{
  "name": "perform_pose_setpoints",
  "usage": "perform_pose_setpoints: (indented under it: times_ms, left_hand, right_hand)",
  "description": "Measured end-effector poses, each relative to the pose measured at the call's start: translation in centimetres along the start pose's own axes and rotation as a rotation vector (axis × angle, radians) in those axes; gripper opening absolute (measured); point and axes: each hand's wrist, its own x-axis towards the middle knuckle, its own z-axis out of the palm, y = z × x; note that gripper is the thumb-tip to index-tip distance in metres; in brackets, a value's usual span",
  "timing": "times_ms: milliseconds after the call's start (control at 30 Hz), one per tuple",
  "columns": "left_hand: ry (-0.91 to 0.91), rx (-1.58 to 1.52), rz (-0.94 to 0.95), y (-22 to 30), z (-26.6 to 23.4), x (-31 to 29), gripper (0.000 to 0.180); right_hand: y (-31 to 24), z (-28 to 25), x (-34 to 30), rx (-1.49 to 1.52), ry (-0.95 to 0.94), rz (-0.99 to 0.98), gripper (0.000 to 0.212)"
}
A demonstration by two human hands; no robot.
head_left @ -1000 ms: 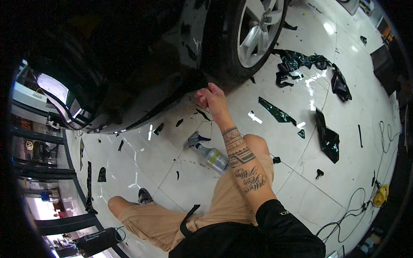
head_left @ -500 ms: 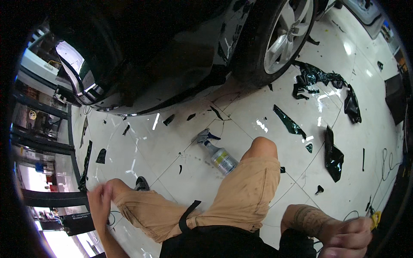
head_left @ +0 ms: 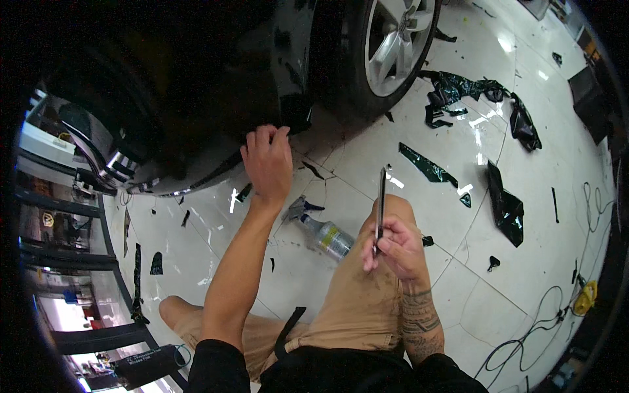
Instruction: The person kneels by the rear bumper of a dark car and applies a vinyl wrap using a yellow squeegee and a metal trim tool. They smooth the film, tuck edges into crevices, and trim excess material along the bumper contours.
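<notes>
My left hand (head_left: 267,162) reaches up to the lower edge of a black car bumper (head_left: 196,85), close to the wheel arch. Its fingers are curled against the dark surface, and I cannot make out what is between them. Beside the fingertips a glossy black flap (head_left: 298,112) shows at the bumper's end. My right hand (head_left: 400,247), above my right knee, is closed around a slim, dark, stick-like tool (head_left: 381,203) that points upward. Between my legs and the car, a clear spray bottle (head_left: 333,240) with a dark trigger head lies on the floor.
Torn black film (head_left: 458,92) lies by the wheel (head_left: 396,49), with a larger strip (head_left: 504,206) and several scraps on the white tiles (head_left: 367,157). Thin cables (head_left: 524,340) and a yellow object (head_left: 585,298) are at right. A black box (head_left: 149,367) sits lower left.
My left hand has moved from my left knee up to the bumper's edge. My right hand has come in from the far right to above my right knee, now showing the slim tool.
</notes>
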Motion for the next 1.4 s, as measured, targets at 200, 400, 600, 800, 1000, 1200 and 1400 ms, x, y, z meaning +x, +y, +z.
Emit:
perform_pose_setpoints:
  times_ms: [200, 400, 600, 800, 1000, 1200, 1400]
  left_hand:
    - [0.107, -0.053, -0.078, 0.7, 1.5, -0.7, 0.020]
    - [0.242, -0.174, -0.216, 4.3, 0.9, -0.9, 0.019]
    - [0.238, -1.363, -1.278, 5.6, 0.1, -0.8, 0.035]
    - [0.398, -1.568, -1.465, 3.6, 1.1, -0.3, 0.030]
    - [0.580, -1.603, -1.527, 3.8, 1.1, 0.4, 0.012]
    - [0.716, -1.610, -1.509, 3.4, 1.1, -0.5, 0.012]
    - [0.751, -1.625, -1.573, 3.8, 0.4, 0.1, 0.014]
  right_hand:
    - [2.0, -1.6, 3.2, 0.040, -0.048, 0.087, 0.039]
    - [-1.9, -2.4, 9.6, -0.299, -0.188, 0.034, 0.046]
    - [-6.9, -0.5, 12.4, -0.986, -0.253, -0.111, 0.039]
    - [-8.5, 1.1, 14.6, -1.168, -0.220, -0.176, 0.018]
    - [-9.7, 2.6, 17.9, -1.569, -0.511, -0.429, 0.027]
    - [-10.4, 5.5, 19.1, -1.597, -0.530, -0.455, 0.034]
    - [-10.2, 4.0, 19.5, -1.597, -0.485, -0.434, 0.037]
